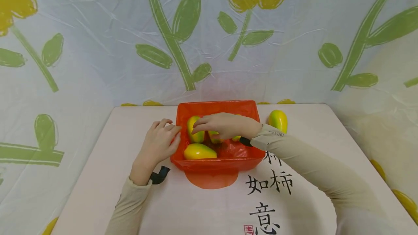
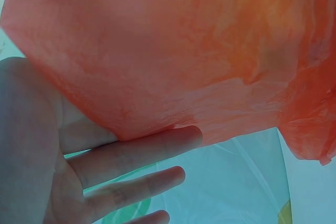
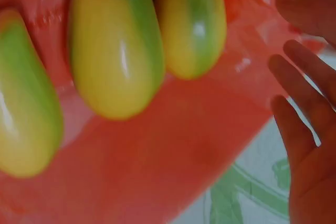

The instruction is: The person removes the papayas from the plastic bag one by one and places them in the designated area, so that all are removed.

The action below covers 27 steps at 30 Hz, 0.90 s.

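A red box (image 1: 215,164), apparently of thin plastic, holds several yellow-green mangoes. One mango (image 1: 200,151) lies along its front left and another mango (image 1: 192,124) leans at the left side. My left hand (image 1: 158,144) is at the box's left wall; in the left wrist view its extended fingers (image 2: 142,150) lie against the red plastic, one partly behind it. Over the box hovers my right hand (image 1: 228,124), its fingers extended and nothing in them, hiding part of the mangoes below. Three mangoes, including a middle mango (image 3: 115,51), show beside this hand in the right wrist view.
A single mango (image 1: 278,119) sits outside the box at the back right, partly behind my right sleeve. The pale table covering (image 1: 183,209) bears black characters. A flowered sheet (image 1: 124,46) hangs along the back and sides.
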### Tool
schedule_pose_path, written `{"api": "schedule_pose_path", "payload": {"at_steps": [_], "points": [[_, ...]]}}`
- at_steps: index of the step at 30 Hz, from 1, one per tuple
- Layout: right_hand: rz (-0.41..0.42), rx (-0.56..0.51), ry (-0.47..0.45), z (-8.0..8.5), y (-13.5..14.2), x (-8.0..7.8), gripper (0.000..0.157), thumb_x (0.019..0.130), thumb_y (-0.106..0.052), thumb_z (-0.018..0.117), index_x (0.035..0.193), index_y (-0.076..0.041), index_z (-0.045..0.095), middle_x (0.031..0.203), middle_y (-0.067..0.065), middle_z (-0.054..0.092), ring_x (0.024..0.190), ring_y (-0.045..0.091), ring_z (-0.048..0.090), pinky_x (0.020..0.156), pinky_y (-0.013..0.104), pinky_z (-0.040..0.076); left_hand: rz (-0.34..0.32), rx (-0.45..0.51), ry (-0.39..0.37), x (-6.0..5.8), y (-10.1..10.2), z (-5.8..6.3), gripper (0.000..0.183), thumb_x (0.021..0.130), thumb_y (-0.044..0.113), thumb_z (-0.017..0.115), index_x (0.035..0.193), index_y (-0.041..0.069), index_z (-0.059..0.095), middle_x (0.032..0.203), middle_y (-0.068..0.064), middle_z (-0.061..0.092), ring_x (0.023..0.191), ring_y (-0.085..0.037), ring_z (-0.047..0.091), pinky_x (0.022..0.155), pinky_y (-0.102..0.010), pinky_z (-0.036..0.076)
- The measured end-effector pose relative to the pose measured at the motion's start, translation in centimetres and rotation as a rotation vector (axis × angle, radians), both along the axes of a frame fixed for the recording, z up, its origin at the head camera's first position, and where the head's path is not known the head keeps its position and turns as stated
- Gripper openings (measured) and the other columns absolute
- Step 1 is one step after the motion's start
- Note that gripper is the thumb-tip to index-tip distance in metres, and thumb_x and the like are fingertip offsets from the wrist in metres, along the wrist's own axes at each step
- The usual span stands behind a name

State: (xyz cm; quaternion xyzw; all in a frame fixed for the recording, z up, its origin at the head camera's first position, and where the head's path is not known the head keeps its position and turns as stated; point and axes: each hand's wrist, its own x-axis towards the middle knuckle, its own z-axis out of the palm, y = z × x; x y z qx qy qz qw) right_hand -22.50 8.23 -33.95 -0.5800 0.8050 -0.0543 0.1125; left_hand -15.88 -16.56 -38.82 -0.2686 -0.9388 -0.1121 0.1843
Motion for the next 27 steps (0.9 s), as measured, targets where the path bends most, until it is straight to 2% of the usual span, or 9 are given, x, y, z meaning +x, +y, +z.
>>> {"api": "schedule_pose_path", "payload": {"at_steps": [7,11,15,17,22,27], "points": [[0.030,0.092,-0.109,-1.6,-0.8,0.7,0.061,0.084,0.001,0.074,0.140,-0.013,0.055,0.140,0.002,0.055,0.123,0.017,0.052,0.100,0.026,0.047,0.002,0.001,0.000,0.0,0.0,0.0,0.024,0.091,0.018,0.062,0.107,0.004,0.074,0.101,-0.010,0.074,0.108,-0.033,0.058,0.094,-0.051,0.046],[0.011,0.133,-0.127,-2.4,-1.3,0.9,0.069,0.081,0.001,0.078,0.143,-0.014,0.052,0.144,-0.001,0.053,0.125,0.014,0.050,0.100,0.025,0.046,0.002,-0.002,-0.001,0.0,0.1,-0.1,0.024,0.091,0.017,0.063,0.107,0.004,0.074,0.101,-0.010,0.074,0.109,-0.033,0.058,0.095,-0.051,0.046],[-0.002,0.181,-0.074,-3.1,-1.7,0.9,0.073,0.082,-0.001,0.078,0.146,-0.020,0.048,0.147,-0.005,0.049,0.126,0.013,0.049,0.100,0.028,0.047,0.002,-0.006,-0.003,-0.1,0.1,-0.1,0.024,0.091,0.017,0.062,0.107,0.004,0.074,0.101,-0.010,0.074,0.109,-0.033,0.057,0.095,-0.051,0.046],[0.010,0.191,-0.049,-3.5,-1.9,1.0,0.071,0.084,-0.005,0.076,0.147,-0.021,0.048,0.148,-0.005,0.049,0.127,0.013,0.049,0.102,0.029,0.046,0.004,-0.004,-0.002,0.0,0.1,0.0,0.024,0.091,0.017,0.062,0.107,0.004,0.074,0.101,-0.010,0.074,0.109,-0.033,0.057,0.095,-0.051,0.046],[0.060,0.183,0.028,-4.2,-2.0,1.3,0.063,0.090,-0.016,0.071,0.148,-0.021,0.047,0.148,-0.004,0.048,0.132,0.013,0.046,0.105,0.030,0.043,-0.001,-0.007,0.000,0.0,0.1,0.0,0.024,0.092,0.017,0.062,0.107,0.004,0.074,0.101,-0.010,0.074,0.110,-0.033,0.058,0.095,-0.051,0.046],[0.097,0.160,0.084,-4.6,-2.1,1.5,0.063,0.091,-0.017,0.070,0.149,-0.022,0.045,0.150,-0.004,0.047,0.137,0.012,0.042,0.106,0.029,0.042,-0.002,-0.006,-0.001,0.1,0.1,0.0,0.024,0.092,0.017,0.062,0.107,0.004,0.074,0.101,-0.010,0.074,0.110,-0.033,0.058,0.096,-0.051,0.046]]}}
